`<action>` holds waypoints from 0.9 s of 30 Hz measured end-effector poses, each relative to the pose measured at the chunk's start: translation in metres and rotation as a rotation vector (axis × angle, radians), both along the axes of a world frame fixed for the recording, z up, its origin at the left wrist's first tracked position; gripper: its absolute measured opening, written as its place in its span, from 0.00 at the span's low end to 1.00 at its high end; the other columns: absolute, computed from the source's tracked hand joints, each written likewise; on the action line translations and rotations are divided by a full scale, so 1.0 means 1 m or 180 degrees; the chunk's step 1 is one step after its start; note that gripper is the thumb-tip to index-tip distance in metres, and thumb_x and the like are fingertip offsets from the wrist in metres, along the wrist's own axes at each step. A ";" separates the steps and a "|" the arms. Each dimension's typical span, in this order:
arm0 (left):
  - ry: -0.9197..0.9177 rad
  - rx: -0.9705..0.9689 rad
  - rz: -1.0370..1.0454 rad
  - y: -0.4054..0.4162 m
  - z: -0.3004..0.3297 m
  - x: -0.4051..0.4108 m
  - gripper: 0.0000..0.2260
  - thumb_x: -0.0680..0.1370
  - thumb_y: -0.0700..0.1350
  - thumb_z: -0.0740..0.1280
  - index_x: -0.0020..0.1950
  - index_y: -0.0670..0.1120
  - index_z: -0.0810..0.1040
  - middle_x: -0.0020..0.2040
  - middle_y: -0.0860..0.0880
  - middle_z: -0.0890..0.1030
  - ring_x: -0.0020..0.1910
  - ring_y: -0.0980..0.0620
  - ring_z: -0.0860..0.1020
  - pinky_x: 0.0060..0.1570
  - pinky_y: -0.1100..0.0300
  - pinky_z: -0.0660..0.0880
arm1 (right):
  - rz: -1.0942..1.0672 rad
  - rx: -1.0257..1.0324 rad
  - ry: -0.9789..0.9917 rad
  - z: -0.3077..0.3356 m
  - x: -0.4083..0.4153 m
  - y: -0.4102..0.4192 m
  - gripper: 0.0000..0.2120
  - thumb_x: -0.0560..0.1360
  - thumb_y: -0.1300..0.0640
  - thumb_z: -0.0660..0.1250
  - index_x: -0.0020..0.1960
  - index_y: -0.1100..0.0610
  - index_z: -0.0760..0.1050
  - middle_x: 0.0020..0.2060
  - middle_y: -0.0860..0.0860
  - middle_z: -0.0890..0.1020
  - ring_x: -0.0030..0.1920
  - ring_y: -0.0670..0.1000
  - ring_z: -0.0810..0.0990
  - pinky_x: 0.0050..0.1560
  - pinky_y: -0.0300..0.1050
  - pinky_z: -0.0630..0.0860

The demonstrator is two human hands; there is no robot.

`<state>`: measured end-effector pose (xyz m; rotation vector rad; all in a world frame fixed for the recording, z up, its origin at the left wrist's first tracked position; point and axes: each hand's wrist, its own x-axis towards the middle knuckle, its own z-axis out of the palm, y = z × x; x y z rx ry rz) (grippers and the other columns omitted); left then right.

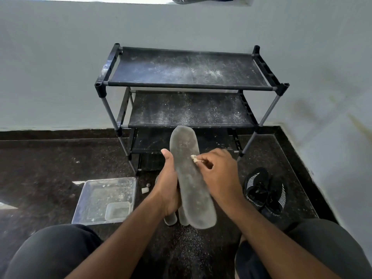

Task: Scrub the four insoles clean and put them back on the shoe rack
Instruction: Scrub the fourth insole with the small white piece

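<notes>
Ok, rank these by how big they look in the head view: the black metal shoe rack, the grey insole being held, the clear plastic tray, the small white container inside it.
1. Black metal shoe rack
2. Clear plastic tray and grey insole: similar, and the insole is held nearer the camera, so unranked
3. Small white container

- Left hand [168,188]: wrapped round the edge of the grey insole [189,178], thumb stretched up along its side, fingers hidden behind.
- Right hand [218,174]: knuckles up, fingers [203,158] curled, pinching a small pale scrap [194,158], probably a scrubbing pad, against the insole.
- Both forearms bare, reaching forward from bent knees in dark trousers.
</notes>
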<state>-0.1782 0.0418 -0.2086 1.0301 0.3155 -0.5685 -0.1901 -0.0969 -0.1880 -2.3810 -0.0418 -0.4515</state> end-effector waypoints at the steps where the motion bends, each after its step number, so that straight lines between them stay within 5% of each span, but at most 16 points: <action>1: 0.0019 0.0093 0.0046 0.002 -0.001 0.003 0.49 0.72 0.80 0.49 0.63 0.39 0.83 0.52 0.36 0.84 0.52 0.40 0.85 0.57 0.45 0.80 | 0.0167 -0.0102 -0.0005 -0.001 -0.002 0.003 0.05 0.75 0.55 0.74 0.50 0.54 0.85 0.40 0.44 0.78 0.45 0.44 0.72 0.47 0.26 0.65; 3: 0.0064 0.0154 0.0069 0.007 0.000 0.006 0.48 0.75 0.78 0.46 0.61 0.39 0.83 0.48 0.37 0.84 0.48 0.40 0.85 0.54 0.48 0.81 | 0.0567 -0.0309 -0.0030 -0.003 -0.009 0.010 0.05 0.77 0.54 0.72 0.50 0.54 0.85 0.39 0.44 0.78 0.45 0.43 0.69 0.47 0.29 0.66; 7: 0.0231 0.0099 -0.0017 0.011 0.001 0.003 0.46 0.76 0.77 0.45 0.67 0.42 0.82 0.61 0.37 0.84 0.60 0.39 0.84 0.61 0.44 0.79 | 0.1054 -0.0622 -0.0062 -0.005 -0.018 0.020 0.07 0.78 0.54 0.69 0.45 0.53 0.84 0.36 0.45 0.78 0.45 0.45 0.69 0.47 0.42 0.73; 13: 0.0175 -0.0263 -0.0357 0.004 0.007 -0.004 0.42 0.81 0.72 0.46 0.68 0.40 0.81 0.58 0.37 0.84 0.52 0.42 0.85 0.51 0.49 0.84 | 0.0313 -0.0251 -0.0176 0.005 -0.006 0.006 0.05 0.77 0.52 0.72 0.47 0.53 0.83 0.38 0.44 0.81 0.45 0.46 0.71 0.47 0.42 0.73; 19: 0.0165 -0.0496 -0.0213 0.010 0.004 0.005 0.44 0.81 0.73 0.42 0.73 0.41 0.77 0.71 0.41 0.79 0.70 0.44 0.78 0.74 0.48 0.69 | 0.1059 -0.0253 0.0046 0.003 -0.025 0.021 0.07 0.75 0.53 0.70 0.44 0.54 0.85 0.36 0.45 0.81 0.45 0.46 0.74 0.50 0.48 0.76; 23: 0.0124 -0.0629 -0.0221 0.009 0.002 0.004 0.45 0.80 0.74 0.42 0.73 0.41 0.77 0.71 0.41 0.79 0.71 0.43 0.78 0.71 0.48 0.72 | 0.1078 -0.0267 0.0029 0.003 -0.020 0.017 0.06 0.75 0.53 0.71 0.42 0.53 0.84 0.35 0.45 0.81 0.44 0.46 0.74 0.53 0.48 0.75; 27: 0.0266 -0.0567 -0.0342 -0.001 0.003 -0.002 0.42 0.80 0.73 0.46 0.72 0.42 0.78 0.63 0.39 0.84 0.60 0.43 0.84 0.57 0.47 0.80 | 0.0568 -0.0299 -0.0119 0.006 -0.010 0.012 0.05 0.77 0.51 0.71 0.46 0.51 0.84 0.38 0.43 0.81 0.46 0.46 0.72 0.49 0.49 0.74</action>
